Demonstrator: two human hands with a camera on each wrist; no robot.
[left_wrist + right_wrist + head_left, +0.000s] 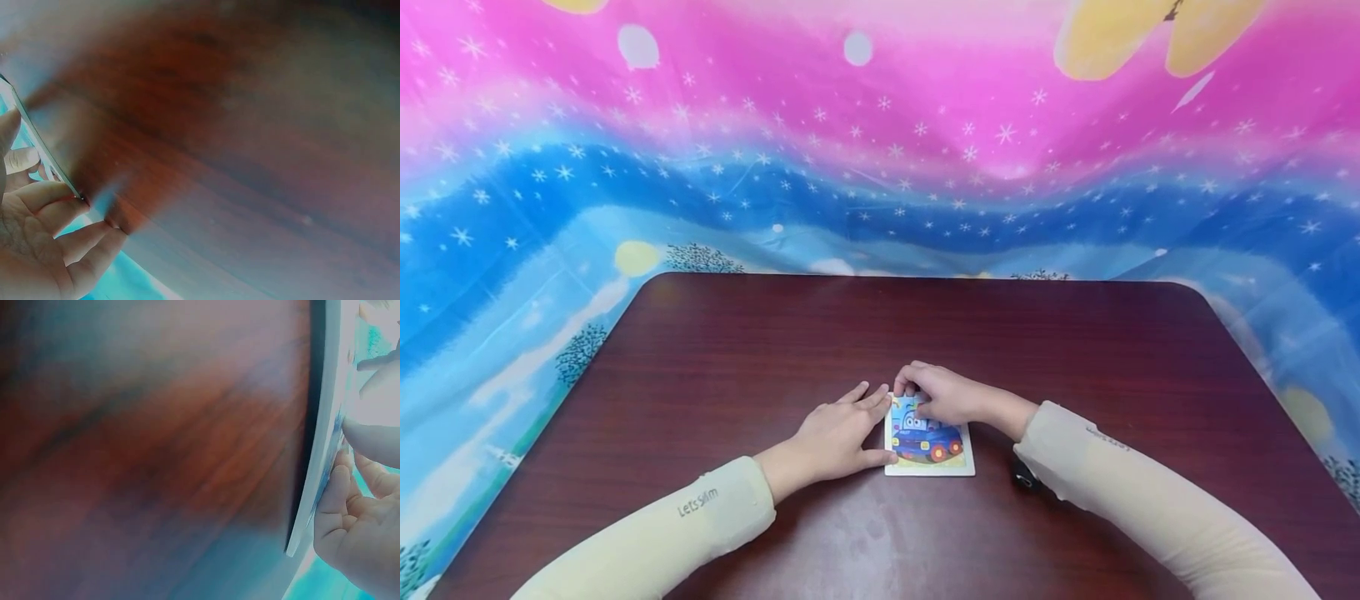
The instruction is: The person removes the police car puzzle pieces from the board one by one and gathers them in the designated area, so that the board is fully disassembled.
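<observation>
- We see a flat, white-bordered blue-truck board [927, 444] on a glossy table [715, 375].
- Left hand [835, 437], fingers spread, touches its edge.
- Right hand [951, 394] curls over it; its hold we cannot tell.

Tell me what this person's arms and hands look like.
The left sleeve and right sleeve are long and pale cream. Dark lettering on the left one reads "LetsSlim"; similar marking on the right is hard to read. A small black object shows by the right cuff. The left hand and right hand are gloveless.
</observation>
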